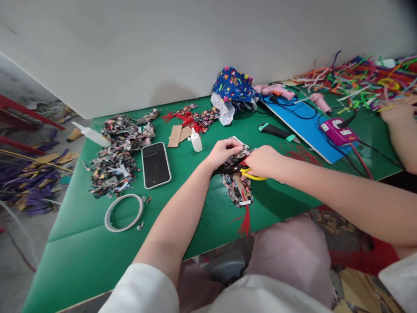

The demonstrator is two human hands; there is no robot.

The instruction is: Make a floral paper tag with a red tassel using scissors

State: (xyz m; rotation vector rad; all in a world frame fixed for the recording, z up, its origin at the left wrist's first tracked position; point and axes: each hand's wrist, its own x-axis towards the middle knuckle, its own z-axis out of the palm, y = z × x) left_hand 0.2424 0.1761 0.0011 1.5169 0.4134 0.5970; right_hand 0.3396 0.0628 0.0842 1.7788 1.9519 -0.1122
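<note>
On the green table, a dark floral fabric piece (232, 189) lies with a red tassel (245, 222) hanging toward the front edge and a small white strip near its lower end. My left hand (225, 153) is closed on the upper part of the fabric. My right hand (262, 161) is closed round scissors with yellow handles (253, 175); their dark blades point left, over the fabric and under my left hand. How far the blades are apart is hard to make out.
Fabric scraps (112, 174), a phone (156, 165) and a tape ring (107, 214) lie left. Ahead are a glue bottle (196, 141) and tasselled pieces (205, 118). Rightward are a cutter (276, 131), blue board (301, 126), purple box (339, 131) and another person's hand (399, 113).
</note>
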